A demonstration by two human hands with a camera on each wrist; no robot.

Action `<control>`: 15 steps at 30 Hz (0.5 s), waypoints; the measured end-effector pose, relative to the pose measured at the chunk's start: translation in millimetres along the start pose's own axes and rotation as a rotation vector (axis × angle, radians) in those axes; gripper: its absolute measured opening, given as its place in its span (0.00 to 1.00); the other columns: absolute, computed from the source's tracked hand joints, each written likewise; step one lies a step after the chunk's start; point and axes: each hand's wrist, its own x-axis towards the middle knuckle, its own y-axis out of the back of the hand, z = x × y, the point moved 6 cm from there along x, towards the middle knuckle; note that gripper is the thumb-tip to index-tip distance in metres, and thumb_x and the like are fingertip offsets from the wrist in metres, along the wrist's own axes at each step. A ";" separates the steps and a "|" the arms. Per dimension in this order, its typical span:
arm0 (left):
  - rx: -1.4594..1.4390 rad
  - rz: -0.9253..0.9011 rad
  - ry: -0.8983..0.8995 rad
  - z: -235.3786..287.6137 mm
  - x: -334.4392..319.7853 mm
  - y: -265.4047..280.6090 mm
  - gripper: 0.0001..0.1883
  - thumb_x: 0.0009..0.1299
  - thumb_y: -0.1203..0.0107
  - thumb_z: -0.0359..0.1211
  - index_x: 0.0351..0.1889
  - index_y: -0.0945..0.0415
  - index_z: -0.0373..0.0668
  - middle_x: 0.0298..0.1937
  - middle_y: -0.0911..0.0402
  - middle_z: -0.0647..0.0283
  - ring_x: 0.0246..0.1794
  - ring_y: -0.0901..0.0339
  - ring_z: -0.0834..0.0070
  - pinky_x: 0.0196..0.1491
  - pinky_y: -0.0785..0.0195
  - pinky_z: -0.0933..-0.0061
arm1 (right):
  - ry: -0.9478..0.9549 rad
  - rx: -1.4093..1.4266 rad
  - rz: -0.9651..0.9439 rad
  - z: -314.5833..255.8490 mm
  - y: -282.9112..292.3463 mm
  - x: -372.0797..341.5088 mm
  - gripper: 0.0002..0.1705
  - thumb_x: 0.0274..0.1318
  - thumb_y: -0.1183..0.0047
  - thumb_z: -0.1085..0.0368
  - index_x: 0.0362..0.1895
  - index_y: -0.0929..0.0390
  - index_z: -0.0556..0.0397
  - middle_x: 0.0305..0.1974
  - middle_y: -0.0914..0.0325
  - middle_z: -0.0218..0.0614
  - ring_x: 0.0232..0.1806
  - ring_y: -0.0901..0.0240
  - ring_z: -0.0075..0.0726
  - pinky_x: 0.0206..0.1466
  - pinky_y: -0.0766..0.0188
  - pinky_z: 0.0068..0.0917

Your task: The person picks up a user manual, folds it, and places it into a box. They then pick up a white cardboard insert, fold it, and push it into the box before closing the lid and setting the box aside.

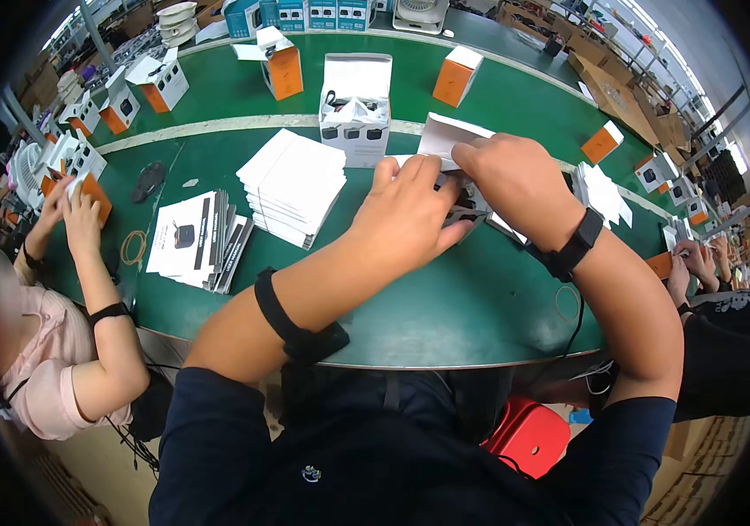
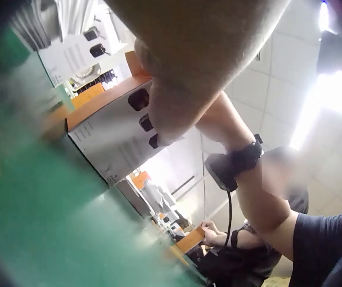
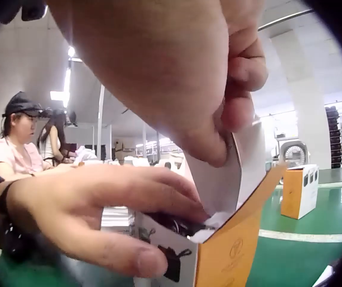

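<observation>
A small white and orange carton (image 3: 234, 254) stands on the table in front of me with its top open. My left hand (image 1: 410, 206) lies over the opening, fingers stretched out and tips dipping inside. Its thumb lies outside against the printed front, as the right wrist view shows. Under those fingertips is a dark cable-like item (image 3: 180, 224) beside white lining. My right hand (image 1: 519, 180) pinches the raised white lid flap (image 3: 216, 182) between thumb and curled fingers. The rest of the carton's contents is hidden by my hands.
Another open carton (image 1: 355, 140) with packed contents stands just beyond my left hand. Stacked white booklets (image 1: 291, 184) and printed leaflets (image 1: 191, 241) lie to the left. Closed cartons, such as one orange carton (image 1: 457, 77), stand farther back. People work on both sides.
</observation>
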 end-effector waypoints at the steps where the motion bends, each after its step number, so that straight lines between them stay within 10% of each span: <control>1: -0.004 0.002 0.009 -1.5 0.2 0.2 0.26 0.67 0.33 0.48 0.55 0.19 0.40 0.60 0.26 0.50 0.64 0.31 0.58 0.63 0.45 0.53 | -0.034 0.007 -0.031 0.7 -1.6 1.6 0.04 0.53 0.41 0.68 0.35 0.19 0.51 0.30 0.16 0.44 0.34 0.16 0.53 0.38 0.21 0.45; 15: -0.008 -0.021 -0.052 -7.9 -3.3 4.0 0.25 0.63 0.30 0.48 0.51 0.16 0.41 0.60 0.26 0.52 0.66 0.32 0.59 0.64 0.43 0.54 | -0.299 0.412 -0.523 18.7 -26.1 30.6 0.15 0.61 0.46 0.60 0.41 0.13 0.58 0.36 0.16 0.55 0.40 0.17 0.60 0.46 0.23 0.50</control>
